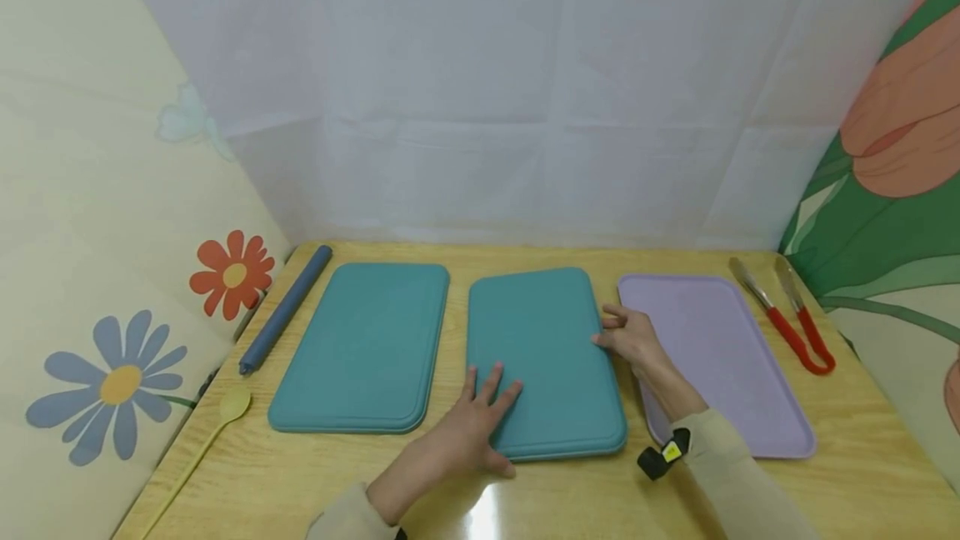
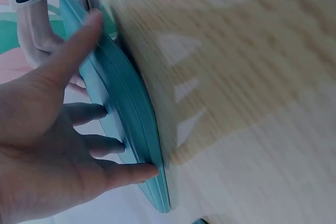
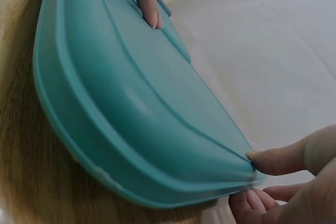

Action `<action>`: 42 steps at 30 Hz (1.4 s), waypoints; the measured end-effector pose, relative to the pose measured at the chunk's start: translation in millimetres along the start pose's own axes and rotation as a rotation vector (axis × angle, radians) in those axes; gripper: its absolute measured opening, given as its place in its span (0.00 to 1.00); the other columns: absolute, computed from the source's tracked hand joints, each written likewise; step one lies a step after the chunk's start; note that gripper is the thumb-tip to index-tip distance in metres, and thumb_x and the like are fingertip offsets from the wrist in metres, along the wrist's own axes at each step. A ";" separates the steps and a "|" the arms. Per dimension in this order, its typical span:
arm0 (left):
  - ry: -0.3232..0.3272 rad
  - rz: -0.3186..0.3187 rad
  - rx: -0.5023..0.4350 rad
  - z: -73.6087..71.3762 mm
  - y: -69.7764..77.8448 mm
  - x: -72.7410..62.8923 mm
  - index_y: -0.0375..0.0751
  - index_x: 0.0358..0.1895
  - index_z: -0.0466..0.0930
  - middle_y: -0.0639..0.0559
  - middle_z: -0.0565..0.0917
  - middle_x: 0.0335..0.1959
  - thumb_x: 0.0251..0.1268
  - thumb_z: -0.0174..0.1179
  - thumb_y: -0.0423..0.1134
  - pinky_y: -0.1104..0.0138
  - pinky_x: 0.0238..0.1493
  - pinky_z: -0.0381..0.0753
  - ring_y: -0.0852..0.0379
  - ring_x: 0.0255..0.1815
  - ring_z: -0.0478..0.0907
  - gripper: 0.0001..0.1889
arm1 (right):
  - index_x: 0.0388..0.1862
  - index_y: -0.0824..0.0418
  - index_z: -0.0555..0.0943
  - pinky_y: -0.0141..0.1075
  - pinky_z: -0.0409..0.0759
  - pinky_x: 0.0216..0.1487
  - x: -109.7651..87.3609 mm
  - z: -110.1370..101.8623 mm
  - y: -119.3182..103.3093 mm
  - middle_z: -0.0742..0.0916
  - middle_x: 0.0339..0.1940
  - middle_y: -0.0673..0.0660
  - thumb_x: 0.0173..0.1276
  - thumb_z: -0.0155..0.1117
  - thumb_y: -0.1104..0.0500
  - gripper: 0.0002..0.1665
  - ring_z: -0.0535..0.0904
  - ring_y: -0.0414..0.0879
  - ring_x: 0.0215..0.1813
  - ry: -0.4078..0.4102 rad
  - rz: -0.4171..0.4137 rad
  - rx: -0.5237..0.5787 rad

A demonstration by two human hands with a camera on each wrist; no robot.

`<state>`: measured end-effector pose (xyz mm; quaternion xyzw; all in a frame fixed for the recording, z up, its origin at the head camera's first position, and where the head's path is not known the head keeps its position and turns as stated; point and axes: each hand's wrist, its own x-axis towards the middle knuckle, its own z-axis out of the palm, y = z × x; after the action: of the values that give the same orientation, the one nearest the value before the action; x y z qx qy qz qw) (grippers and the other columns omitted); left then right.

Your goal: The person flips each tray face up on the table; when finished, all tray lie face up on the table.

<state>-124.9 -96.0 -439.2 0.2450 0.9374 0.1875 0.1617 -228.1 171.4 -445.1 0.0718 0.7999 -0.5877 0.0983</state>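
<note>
A teal tray [image 1: 542, 348] lies bottom-up in the middle of the table. On its right long edge my right hand [image 1: 632, 335] pinches the rim, thumb on the upper face and fingertips curled beneath, as the right wrist view shows. My left hand [image 1: 472, 427] rests at the near left corner, its fingers spread and fairly straight on the upper face. The left thumb [image 2: 79, 45] reaches along the near side. To the left lies a second teal tray [image 1: 363, 348], also bottom-up. A lavender tray [image 1: 712, 357] lies to the right, partly behind my right forearm.
At the table's left edge are a dark blue rolled-up thing [image 1: 287, 311] and a yellow long-handled spoon [image 1: 198, 452]. Red-handled tongs [image 1: 795, 327] lie beyond the lavender tray, near the right edge. A white cloth [image 1: 480, 107] hangs along the back.
</note>
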 end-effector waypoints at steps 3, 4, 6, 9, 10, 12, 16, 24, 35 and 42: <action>0.005 0.007 0.014 -1.5 1.4 -0.2 0.42 0.76 0.55 0.31 0.46 0.76 0.42 0.77 0.50 0.44 0.58 0.72 0.21 0.71 0.39 0.56 | 0.71 0.71 0.62 0.42 0.80 0.51 -1.2 -1.4 -0.4 0.74 0.61 0.76 0.61 0.64 0.73 0.39 0.74 0.65 0.60 -0.003 0.004 0.005; 0.007 0.010 0.018 -1.8 1.7 -0.4 0.41 0.75 0.55 0.31 0.47 0.76 0.43 0.77 0.49 0.44 0.58 0.72 0.21 0.71 0.40 0.55 | 0.71 0.71 0.62 0.42 0.81 0.51 -1.9 -1.7 -0.7 0.73 0.61 0.76 0.61 0.64 0.72 0.39 0.74 0.65 0.60 -0.006 0.006 0.013; 0.011 0.013 0.015 -1.9 2.2 -1.0 0.40 0.75 0.56 0.30 0.47 0.75 0.44 0.77 0.47 0.43 0.59 0.70 0.21 0.70 0.40 0.54 | 0.71 0.72 0.62 0.41 0.81 0.50 -2.8 -2.5 -0.1 0.73 0.62 0.76 0.61 0.64 0.72 0.40 0.74 0.65 0.60 -0.014 0.006 0.022; 0.015 0.020 0.004 -1.4 2.4 -1.8 0.39 0.75 0.56 0.29 0.48 0.75 0.45 0.76 0.44 0.42 0.61 0.67 0.21 0.71 0.42 0.52 | 0.71 0.73 0.61 0.38 0.82 0.48 -3.7 -3.9 -0.1 0.73 0.61 0.77 0.61 0.64 0.72 0.40 0.76 0.63 0.57 -0.018 0.002 0.044; 0.017 0.024 0.001 -1.0 2.2 -1.8 0.38 0.74 0.57 0.29 0.48 0.74 0.46 0.76 0.42 0.41 0.62 0.66 0.21 0.71 0.42 0.51 | 0.71 0.73 0.61 0.38 0.82 0.48 -3.8 -4.5 -0.5 0.73 0.61 0.77 0.61 0.64 0.72 0.40 0.76 0.62 0.57 -0.019 0.001 0.051; 0.021 0.029 -0.006 -0.8 2.2 -1.8 0.37 0.74 0.57 0.28 0.49 0.74 0.46 0.75 0.39 0.40 0.62 0.64 0.22 0.71 0.43 0.50 | 0.71 0.73 0.61 0.37 0.82 0.48 -4.2 -5.7 -2.0 0.73 0.60 0.77 0.60 0.65 0.72 0.40 0.76 0.61 0.56 -0.016 -0.002 0.055; 0.018 0.028 -0.010 -0.4 3.0 -1.9 0.37 0.74 0.56 0.29 0.49 0.75 0.46 0.72 0.31 0.36 0.60 0.63 0.23 0.72 0.43 0.48 | 0.71 0.73 0.62 0.38 0.81 0.50 -4.4 -7.6 -5.6 0.73 0.60 0.76 0.61 0.66 0.71 0.40 0.74 0.63 0.60 -0.015 -0.013 0.040; 0.053 -0.004 0.025 3.8 9.2 -1.7 0.35 0.74 0.57 0.30 0.51 0.74 0.44 0.69 0.24 0.30 0.54 0.64 0.22 0.71 0.46 0.48 | 0.71 0.70 0.63 0.39 0.82 0.48 -4.2 -11.4 -10.1 0.73 0.61 0.74 0.63 0.66 0.68 0.39 0.80 0.56 0.51 -0.044 -0.016 0.096; 0.155 -0.061 0.045 6.5 18.6 -6.0 0.34 0.73 0.57 0.30 0.55 0.73 0.40 0.57 0.11 0.29 0.47 0.68 0.19 0.67 0.52 0.47 | 0.70 0.70 0.65 0.36 0.83 0.45 -4.9 -14.9 -20.5 0.75 0.58 0.71 0.62 0.67 0.68 0.37 0.82 0.41 0.39 -0.049 -0.064 0.146; 0.299 -0.016 0.146 9.8 19.6 -9.5 0.35 0.71 0.61 0.28 0.63 0.69 0.40 0.56 0.10 0.40 0.39 0.80 0.19 0.58 0.65 0.46 | 0.72 0.68 0.63 0.38 0.82 0.48 -7.7 -18.6 -30.8 0.75 0.55 0.68 0.64 0.66 0.66 0.39 0.81 0.42 0.39 -0.067 -0.076 0.171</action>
<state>-105.3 -82.4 -437.3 0.2178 0.9641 0.1519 0.0035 -229.1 179.9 -409.3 0.0297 0.7451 -0.6594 0.0961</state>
